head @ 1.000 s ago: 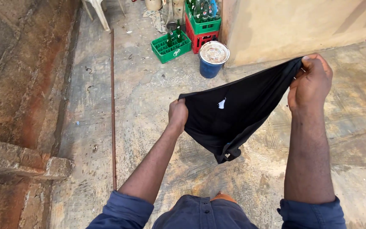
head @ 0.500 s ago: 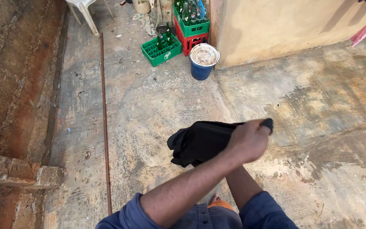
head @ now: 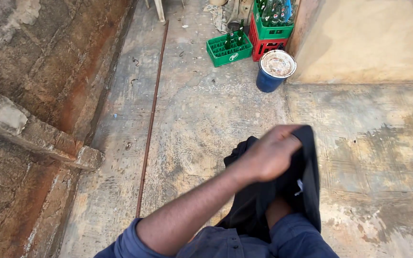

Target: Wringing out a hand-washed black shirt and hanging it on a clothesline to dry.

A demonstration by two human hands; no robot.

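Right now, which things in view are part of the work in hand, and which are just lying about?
In hand:
black cloth garment
left hand, gripping its edge
right arm, under the cloth, hand hidden

Lying about:
green plastic bottle crates
red plastic crate
blue lidded bucket
thin rusty metal rod

The black garment [head: 307, 167] is soft, matt cloth. At eleven o'clock, the green crate [head: 229, 49] is glossy moulded plastic. The blue bucket [head: 268, 79] looks like smooth plastic. The floor [head: 201, 119] is rough, stained concrete.
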